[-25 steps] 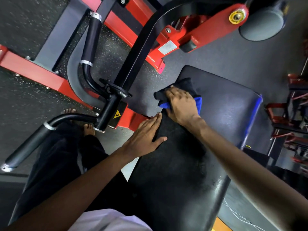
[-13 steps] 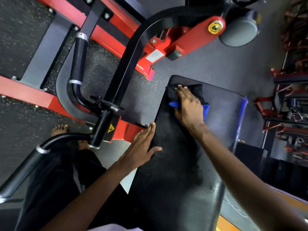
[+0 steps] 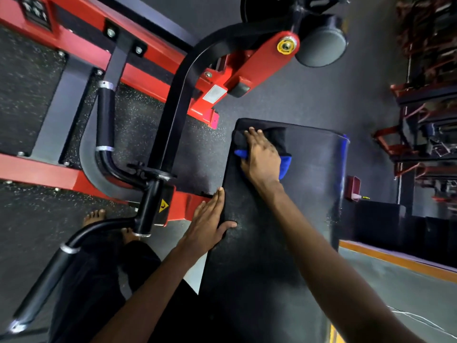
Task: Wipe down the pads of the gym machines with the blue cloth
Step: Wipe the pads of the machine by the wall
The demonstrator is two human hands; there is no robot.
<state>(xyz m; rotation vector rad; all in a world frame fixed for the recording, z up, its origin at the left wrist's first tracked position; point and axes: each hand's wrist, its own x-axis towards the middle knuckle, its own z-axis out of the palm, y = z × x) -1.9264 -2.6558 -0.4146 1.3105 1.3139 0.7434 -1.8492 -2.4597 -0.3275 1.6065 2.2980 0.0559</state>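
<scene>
Two hands, one blue cloth, one black pad.

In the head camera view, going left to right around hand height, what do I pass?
Padded black handle → yellow warning sticker → left hand → right hand → small red box.

Dark speckled rubber floor, red racks

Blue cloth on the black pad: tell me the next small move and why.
Probably sweep the blue cloth rightward along the far end of the pad. The right hand presses it flat at the far left corner, the stretch to its right lies bare, and the left hand braces the left edge.
</scene>
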